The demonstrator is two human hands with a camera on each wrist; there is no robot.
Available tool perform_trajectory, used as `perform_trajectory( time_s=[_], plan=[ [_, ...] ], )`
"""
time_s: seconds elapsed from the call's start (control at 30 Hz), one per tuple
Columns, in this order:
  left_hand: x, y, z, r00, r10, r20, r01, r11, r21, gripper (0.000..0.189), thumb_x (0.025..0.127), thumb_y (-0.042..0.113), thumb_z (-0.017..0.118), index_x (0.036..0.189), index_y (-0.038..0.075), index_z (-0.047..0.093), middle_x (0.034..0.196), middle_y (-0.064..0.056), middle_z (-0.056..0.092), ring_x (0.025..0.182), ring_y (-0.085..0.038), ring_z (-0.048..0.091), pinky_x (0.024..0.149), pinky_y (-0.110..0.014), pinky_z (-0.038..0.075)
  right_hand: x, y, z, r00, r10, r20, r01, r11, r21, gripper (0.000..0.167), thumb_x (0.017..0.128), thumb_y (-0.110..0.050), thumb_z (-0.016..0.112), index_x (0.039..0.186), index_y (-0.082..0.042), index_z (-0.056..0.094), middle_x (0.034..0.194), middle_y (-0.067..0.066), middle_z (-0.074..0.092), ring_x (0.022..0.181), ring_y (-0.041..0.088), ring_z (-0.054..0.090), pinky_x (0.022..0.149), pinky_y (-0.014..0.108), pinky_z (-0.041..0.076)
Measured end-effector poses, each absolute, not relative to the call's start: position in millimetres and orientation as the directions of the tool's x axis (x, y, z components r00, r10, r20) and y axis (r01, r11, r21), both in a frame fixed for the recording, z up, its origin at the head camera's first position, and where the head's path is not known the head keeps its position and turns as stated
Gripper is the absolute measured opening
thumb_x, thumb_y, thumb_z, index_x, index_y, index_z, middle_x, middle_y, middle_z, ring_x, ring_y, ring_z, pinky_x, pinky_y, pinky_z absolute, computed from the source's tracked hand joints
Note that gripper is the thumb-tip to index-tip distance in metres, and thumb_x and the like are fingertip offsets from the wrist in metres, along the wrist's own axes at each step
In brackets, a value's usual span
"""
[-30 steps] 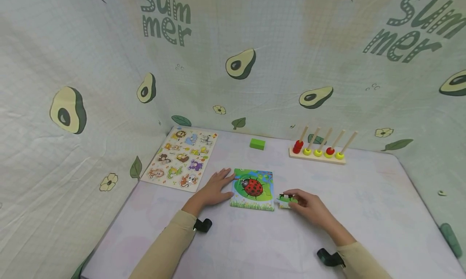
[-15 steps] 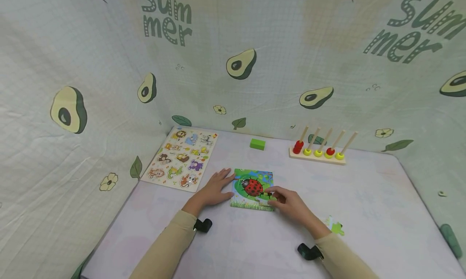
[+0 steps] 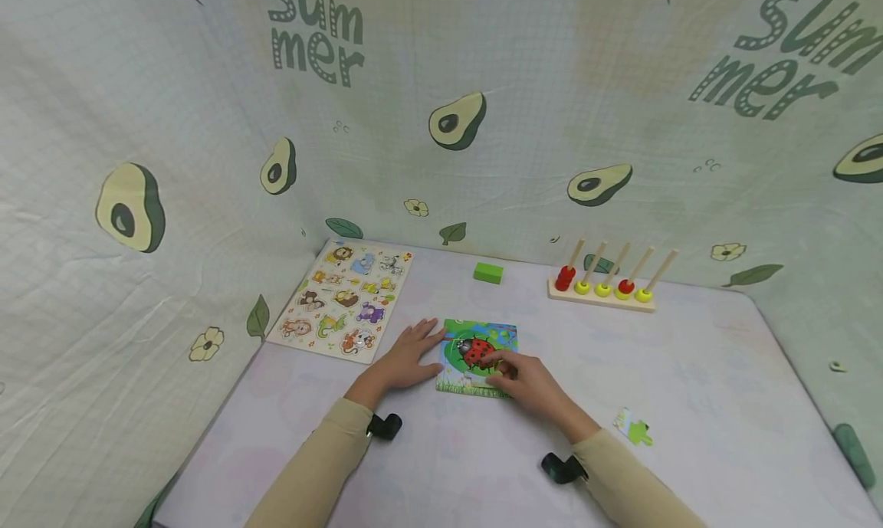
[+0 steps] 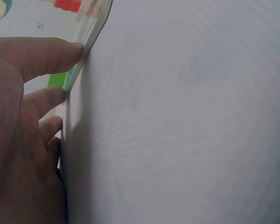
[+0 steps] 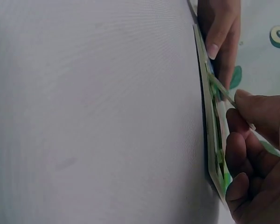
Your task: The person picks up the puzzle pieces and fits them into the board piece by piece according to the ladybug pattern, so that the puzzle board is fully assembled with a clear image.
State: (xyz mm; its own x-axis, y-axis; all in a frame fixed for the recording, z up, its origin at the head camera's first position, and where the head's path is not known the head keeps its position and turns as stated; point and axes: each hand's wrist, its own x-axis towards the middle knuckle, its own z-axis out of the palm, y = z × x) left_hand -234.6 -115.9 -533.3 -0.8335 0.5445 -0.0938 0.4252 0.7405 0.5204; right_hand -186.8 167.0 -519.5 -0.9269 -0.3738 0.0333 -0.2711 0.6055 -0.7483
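A square ladybug jigsaw puzzle (image 3: 454, 368) lies flat on the table in the head view. My left hand (image 3: 405, 358) rests beside it, fingers spread, thumb and index fingertip at its left edge. Over the lower right part of the puzzle, my right hand (image 3: 531, 384) pinches a puzzle piece (image 5: 224, 92) between thumb and fingers. In the right wrist view this piece is tilted, its far edge down at the board. The right fingers hide part of the ladybug and the puzzle's right side. A loose green and white puzzle piece (image 3: 633, 427) lies right of my right forearm.
An animal picture board (image 3: 338, 302) lies at the back left. Behind the puzzle sits a green block (image 3: 488, 273). A wooden peg stand (image 3: 602, 296) with red and yellow beads is at the back right. Patterned cloth (image 3: 524, 91) hangs behind the table.
My right hand has carried the piece leftward from beside the puzzle to over its lower part. The loose piece on the right has come into view. My left hand has stayed put.
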Motion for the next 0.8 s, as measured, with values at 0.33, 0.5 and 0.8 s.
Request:
perform_trajectory(
  time_s=[0.33, 0.5, 0.8],
  plan=[
    [-235.7, -116.1, -534.5, -0.838, 0.536, -0.097, 0.418, 0.748, 0.516, 0.07, 0.1, 0.041, 0.06, 0.161, 0.018, 0.034, 0.17, -0.005, 0.017, 0.157, -0.025, 0.007, 0.128, -0.044, 0.004, -189.1, 158.7, -520.1, -0.909, -0.414, 0.058, -0.348, 0.672, -0.653, 0.03, 0.092, -0.025, 0.078, 0.121, -0.02, 0.076, 0.086, -0.011, 0.058, 0.078, 0.01, 0.051, 0.068, 0.028, 0.047],
    [-235.7, -116.1, -535.6, -0.84, 0.532, -0.101, 0.416, 0.754, 0.508, 0.07, 0.1, 0.042, 0.06, 0.161, 0.019, 0.034, 0.17, -0.004, 0.017, 0.157, -0.024, 0.007, 0.128, -0.043, 0.005, -188.7, 160.8, -521.9, -0.901, -0.43, 0.062, -0.375, 0.7, -0.608, 0.035, 0.091, -0.027, 0.079, 0.125, -0.022, 0.074, 0.097, -0.007, 0.058, 0.085, 0.011, 0.05, 0.074, 0.032, 0.048],
    [-234.4, -116.9, -530.6, -0.826, 0.557, -0.084, 0.439, 0.731, 0.522, 0.071, 0.099, 0.04, 0.061, 0.16, 0.013, 0.034, 0.169, -0.009, 0.018, 0.157, -0.028, 0.009, 0.128, -0.045, 0.006, -187.9, 163.9, -520.9, -0.843, -0.53, 0.085, -0.489, 0.692, -0.531, 0.029, 0.092, -0.024, 0.077, 0.121, -0.023, 0.077, 0.096, -0.007, 0.053, 0.086, 0.011, 0.046, 0.072, 0.028, 0.044]
  ],
)
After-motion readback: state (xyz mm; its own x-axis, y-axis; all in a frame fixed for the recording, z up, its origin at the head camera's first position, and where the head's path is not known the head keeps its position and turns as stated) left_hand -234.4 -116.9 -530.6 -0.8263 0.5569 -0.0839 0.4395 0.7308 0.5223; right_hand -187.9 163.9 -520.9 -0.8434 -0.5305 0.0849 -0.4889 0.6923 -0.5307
